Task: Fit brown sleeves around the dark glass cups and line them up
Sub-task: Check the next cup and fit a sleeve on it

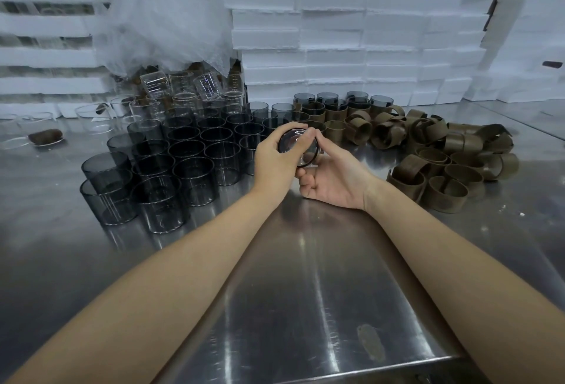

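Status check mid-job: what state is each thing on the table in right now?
dark glass cup: off the table, tipped sideways, gripped by left hand and right hand.
bare dark cups: upright, no sleeves, clustered left.
sleeved cups: upright, grouped at the back.
loose brown sleeves: empty, heaped right.
clear glasses: piled, some tipped.

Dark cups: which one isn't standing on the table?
The dark cup gripped between the left hand and right hand, tipped so one end faces the camera. The others stand upright in clusters on the steel table.
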Motion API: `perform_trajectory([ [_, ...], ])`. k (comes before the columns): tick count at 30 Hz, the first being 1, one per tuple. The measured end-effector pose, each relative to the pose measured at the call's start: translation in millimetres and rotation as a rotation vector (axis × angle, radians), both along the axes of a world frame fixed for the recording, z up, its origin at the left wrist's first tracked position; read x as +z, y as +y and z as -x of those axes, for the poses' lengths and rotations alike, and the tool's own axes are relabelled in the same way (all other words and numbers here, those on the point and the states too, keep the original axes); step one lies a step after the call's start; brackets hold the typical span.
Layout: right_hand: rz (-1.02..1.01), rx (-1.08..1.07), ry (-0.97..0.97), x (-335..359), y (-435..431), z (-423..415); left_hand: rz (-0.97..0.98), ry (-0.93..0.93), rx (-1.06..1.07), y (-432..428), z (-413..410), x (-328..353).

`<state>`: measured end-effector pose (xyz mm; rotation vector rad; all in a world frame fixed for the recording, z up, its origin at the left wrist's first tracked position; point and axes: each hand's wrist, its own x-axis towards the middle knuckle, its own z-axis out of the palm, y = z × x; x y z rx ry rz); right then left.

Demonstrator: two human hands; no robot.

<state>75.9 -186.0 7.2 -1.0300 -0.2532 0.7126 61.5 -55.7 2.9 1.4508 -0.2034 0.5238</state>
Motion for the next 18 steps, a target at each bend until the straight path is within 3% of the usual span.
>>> perform_trajectory([
  [10,0.079,-0.025,-0.146,-0.7,5.4,4.7,0.059,-0.023,0.088,-2.3,0.8,0.8],
  [15,0.205,-0.296,-0.406,-3.2,10.1,4.3,-0.001,-0.054,0.04,-4.3,1.7,0.4],
  [18,0.367,-0.441,-0.6,-3.8,10.1,4.3,0.028,-0.059,0.126,-5.4,-0.1,-1.2],
])
